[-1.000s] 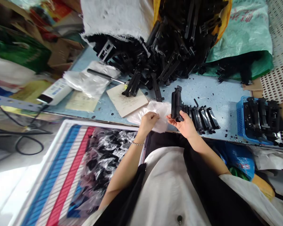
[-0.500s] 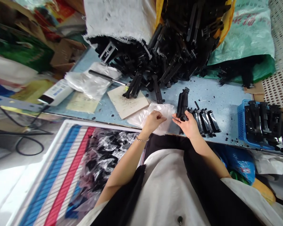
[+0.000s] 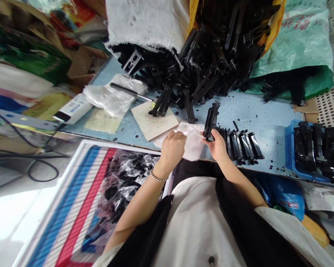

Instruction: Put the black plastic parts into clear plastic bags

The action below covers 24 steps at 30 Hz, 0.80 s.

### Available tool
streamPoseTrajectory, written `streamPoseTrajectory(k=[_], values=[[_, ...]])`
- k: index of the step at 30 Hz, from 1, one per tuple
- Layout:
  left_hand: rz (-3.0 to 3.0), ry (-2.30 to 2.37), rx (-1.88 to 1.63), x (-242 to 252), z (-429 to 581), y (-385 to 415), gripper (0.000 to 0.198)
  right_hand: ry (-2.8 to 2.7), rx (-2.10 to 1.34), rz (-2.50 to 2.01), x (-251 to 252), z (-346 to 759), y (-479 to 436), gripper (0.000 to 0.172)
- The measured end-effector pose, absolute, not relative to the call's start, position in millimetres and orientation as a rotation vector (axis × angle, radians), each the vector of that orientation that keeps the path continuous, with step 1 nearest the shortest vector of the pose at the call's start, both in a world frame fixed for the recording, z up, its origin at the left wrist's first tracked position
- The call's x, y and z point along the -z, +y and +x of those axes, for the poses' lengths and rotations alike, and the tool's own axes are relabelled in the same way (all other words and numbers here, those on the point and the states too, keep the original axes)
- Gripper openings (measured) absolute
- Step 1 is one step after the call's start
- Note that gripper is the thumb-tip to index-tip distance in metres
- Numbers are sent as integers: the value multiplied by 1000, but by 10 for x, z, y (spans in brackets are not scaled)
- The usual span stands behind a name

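My right hand [image 3: 217, 145] grips the lower end of a long black plastic part [image 3: 210, 119], which stands tilted over the blue table [image 3: 256, 111]. My left hand [image 3: 172, 148] rests on a stack of clear plastic bags [image 3: 191, 140] at the table's near edge, fingers curled and pinching the top bag. A row of several similar black parts [image 3: 242, 144] lies just right of my right hand.
A big heap of black parts [image 3: 208, 55] spills from sacks at the back. A blue basket [image 3: 291, 148] with black parts sits at right. A striped woven sack [image 3: 80, 193] of bagged parts stands lower left. A cardboard square [image 3: 156, 118] and a white tube [image 3: 72, 108] lie left.
My left hand slid a little left and lower on the bags and turned its back upward. My right hand kept hold of the black part, shifting it slightly toward the bags.
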<state>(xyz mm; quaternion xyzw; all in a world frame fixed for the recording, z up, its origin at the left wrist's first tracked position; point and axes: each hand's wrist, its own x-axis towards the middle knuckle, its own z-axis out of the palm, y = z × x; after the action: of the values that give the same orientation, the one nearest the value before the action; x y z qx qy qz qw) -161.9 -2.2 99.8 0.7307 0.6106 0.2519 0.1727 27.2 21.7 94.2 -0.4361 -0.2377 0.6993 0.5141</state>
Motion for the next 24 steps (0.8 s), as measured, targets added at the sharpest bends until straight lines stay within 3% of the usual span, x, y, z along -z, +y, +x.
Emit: streamPoseTrajectory(k=[2,7,10,13,19,21,24], values=[[2101,1764,-701,-1021,-1672,-1,45,-626,-1804,-982,-1025,423,65,38],[1975,1591,-790,-892,-1725,89,68,-512,-2488,-841,-1114,800,-389,44],[2028,1540,-793,-853,-1702,-16,76,-336,-2652,-820,-1024,787,-427,43],[2154,1405,-772,-913,-1590,-261,80,-324,-2593,-853,-917,623,-293,40],[2134,1132,-776,-1032,-1334,-627,83,-881,-2001,-1227,-898,344,-241,26],[2072,1108,-822,-1089,-1334,-664,76,-1286,-1861,-1185,-979,349,-318,36],[1939,1222,-947,-1327,-1530,-807,47,-1672,-1898,-926,-1159,474,-385,53]])
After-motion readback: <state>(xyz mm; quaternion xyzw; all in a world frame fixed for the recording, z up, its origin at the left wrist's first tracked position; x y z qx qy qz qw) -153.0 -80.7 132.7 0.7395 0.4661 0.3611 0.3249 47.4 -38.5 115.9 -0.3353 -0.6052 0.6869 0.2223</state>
